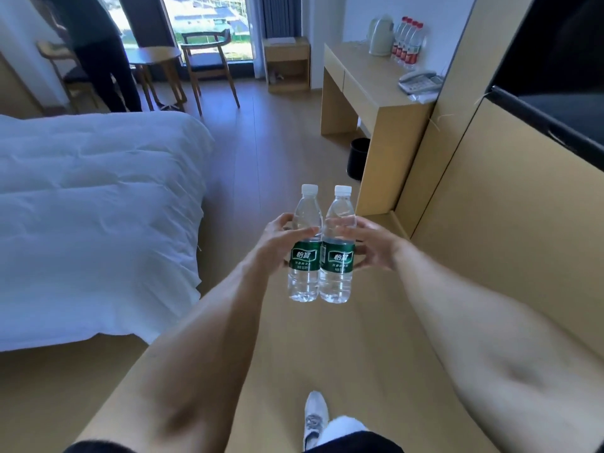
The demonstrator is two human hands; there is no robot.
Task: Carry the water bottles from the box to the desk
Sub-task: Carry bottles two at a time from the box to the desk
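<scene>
Two clear water bottles with green labels and white caps are held upright side by side in front of me, above the wooden floor. My left hand grips the left bottle and my right hand grips the right bottle. The two bottles touch each other. The wooden desk stands ahead on the right, against the wall. Several red-labelled bottles stand at its far end. No box is in view.
A white bed fills the left side. On the desk are a kettle and a telephone. A black bin sits under the desk. A person stands by a round table and chairs at the window.
</scene>
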